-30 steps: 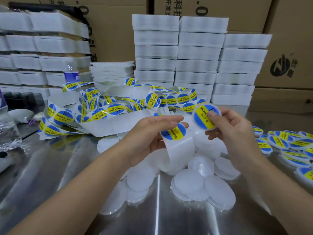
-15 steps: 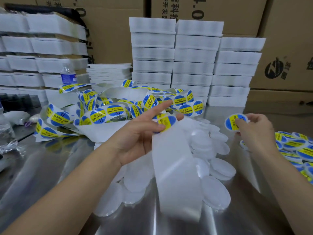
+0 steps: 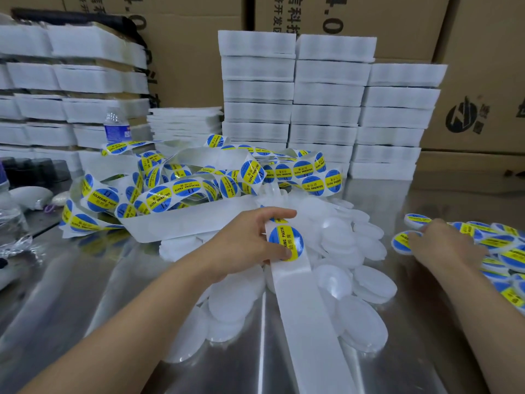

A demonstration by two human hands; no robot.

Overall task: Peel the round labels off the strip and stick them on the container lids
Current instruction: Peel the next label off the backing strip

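Left hand (image 3: 250, 240) centre, fingers (image 3: 279, 214) curled, thumb pinching; right hand (image 3: 446, 245) extended right, blurred.

White stacked packs (image 3: 326, 95) and brown cartons (image 3: 483, 66) behind a shiny worktop (image 3: 71, 294).
A water bottle (image 3: 116, 129) with a blue label stands among the left stacks.

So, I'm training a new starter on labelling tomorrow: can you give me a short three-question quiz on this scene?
1. True or false: the left hand pinches the strip.
2. The labelled lids lie to the person's: A left, B right.
3. Fill in: the label on the strip reads SOLDERING ____.
Key: 1 true; 2 B; 3 PASTE.
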